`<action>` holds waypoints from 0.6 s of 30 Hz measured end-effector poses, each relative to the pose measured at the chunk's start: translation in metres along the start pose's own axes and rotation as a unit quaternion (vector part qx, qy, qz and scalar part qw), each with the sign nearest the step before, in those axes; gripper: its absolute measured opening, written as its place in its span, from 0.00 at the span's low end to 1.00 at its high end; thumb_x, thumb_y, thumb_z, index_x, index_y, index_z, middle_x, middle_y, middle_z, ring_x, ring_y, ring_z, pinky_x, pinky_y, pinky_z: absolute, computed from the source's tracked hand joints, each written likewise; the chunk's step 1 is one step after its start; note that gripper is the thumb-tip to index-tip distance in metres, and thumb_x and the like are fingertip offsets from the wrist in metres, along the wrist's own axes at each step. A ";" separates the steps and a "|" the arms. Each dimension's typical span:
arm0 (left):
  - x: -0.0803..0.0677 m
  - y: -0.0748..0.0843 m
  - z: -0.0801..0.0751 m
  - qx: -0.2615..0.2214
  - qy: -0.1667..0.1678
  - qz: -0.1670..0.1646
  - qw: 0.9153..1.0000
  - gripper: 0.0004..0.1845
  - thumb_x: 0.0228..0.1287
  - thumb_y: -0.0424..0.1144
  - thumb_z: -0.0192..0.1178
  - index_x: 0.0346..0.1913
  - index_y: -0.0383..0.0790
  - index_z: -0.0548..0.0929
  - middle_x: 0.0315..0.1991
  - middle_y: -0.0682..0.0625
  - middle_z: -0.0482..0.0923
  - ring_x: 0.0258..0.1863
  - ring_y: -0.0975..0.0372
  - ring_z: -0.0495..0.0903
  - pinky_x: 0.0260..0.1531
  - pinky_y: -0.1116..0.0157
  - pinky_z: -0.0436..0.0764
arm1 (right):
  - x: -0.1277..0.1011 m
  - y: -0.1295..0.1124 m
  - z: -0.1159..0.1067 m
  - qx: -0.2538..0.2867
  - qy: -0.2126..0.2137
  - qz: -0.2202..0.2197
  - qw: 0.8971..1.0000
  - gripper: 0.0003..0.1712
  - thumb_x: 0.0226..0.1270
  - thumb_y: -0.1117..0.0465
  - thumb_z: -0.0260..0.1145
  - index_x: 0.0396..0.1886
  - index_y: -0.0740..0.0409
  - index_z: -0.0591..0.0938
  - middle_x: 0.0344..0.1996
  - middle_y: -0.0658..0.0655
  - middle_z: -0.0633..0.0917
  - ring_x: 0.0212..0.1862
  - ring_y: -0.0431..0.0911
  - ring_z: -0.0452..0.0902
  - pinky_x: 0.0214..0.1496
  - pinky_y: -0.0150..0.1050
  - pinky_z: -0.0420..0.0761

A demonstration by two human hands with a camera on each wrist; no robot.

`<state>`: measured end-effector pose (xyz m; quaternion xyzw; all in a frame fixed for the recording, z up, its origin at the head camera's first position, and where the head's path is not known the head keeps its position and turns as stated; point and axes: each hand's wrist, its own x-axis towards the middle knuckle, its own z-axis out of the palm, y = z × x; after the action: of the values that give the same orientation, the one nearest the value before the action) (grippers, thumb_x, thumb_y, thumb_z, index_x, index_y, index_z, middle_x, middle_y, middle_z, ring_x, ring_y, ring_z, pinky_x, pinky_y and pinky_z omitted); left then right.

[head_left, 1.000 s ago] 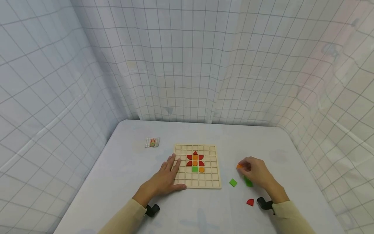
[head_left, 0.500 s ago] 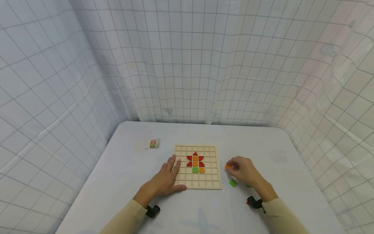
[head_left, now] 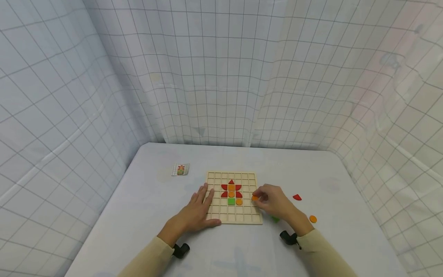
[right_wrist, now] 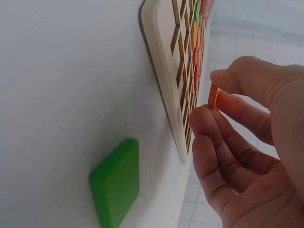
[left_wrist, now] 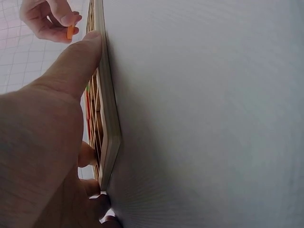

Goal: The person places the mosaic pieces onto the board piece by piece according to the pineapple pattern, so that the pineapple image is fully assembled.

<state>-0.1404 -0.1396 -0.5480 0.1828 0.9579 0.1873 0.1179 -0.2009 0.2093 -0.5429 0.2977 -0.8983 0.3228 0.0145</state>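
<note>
A small orange piece (head_left: 255, 198) was pinched between the thumb and fingertips of the right hand (head_left: 273, 202) and was held just above the right edge of the wooden grid board (head_left: 233, 217). The left hand (head_left: 196, 209) was laid flat, fingers straight, on the board's near-left corner, with the thumb pressed along the near edge, so the board was steadied. In the board's cells a flower figure was already set: red petals (head_left: 231, 186), an orange centre (head_left: 231, 191), a green square (head_left: 231, 201) and an orange round piece (head_left: 238, 201) beside it. The step in hand was judged to be the carrying of the orange piece to its cell. The next move was judged to call for the piece to be turned flat, aligned over an open cell and lowered between the thin ribs without the set pieces being nudged. On the table to the right, 1 red piece (head_left: 297, 197), 1 orange disc (head_left: 313, 219) and a green tile (right_wrist: 116, 183) were left loose. A small pattern card (head_left: 180, 169) lay well apart at the far left.
</note>
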 end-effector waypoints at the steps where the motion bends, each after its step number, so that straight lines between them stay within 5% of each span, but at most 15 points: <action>1: 0.000 0.000 0.000 0.002 0.000 0.001 1.000 0.68 0.75 0.71 0.73 0.96 0.32 0.51 0.98 0.29 0.38 0.98 0.35 0.43 0.96 0.35 0.54 | 0.002 -0.001 0.002 -0.001 -0.001 -0.008 1.000 0.08 0.75 0.65 0.83 0.49 0.58 0.95 0.45 0.53 0.95 0.42 0.38 0.86 0.49 0.33 0.93; 18: -0.002 0.002 -0.002 0.005 0.004 0.002 1.000 0.66 0.76 0.71 0.73 0.95 0.31 0.53 0.97 0.28 0.39 0.98 0.34 0.45 0.95 0.34 0.56 | 0.029 -0.032 0.023 0.001 -0.031 -0.066 0.997 0.09 0.75 0.66 0.82 0.52 0.61 0.97 0.45 0.55 0.93 0.42 0.44 0.86 0.46 0.32 0.89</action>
<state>-0.1387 -0.1390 -0.5445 0.1846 0.9589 0.1834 0.1130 -0.2036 0.1605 -0.5360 0.3667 -0.8761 0.3129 0.0076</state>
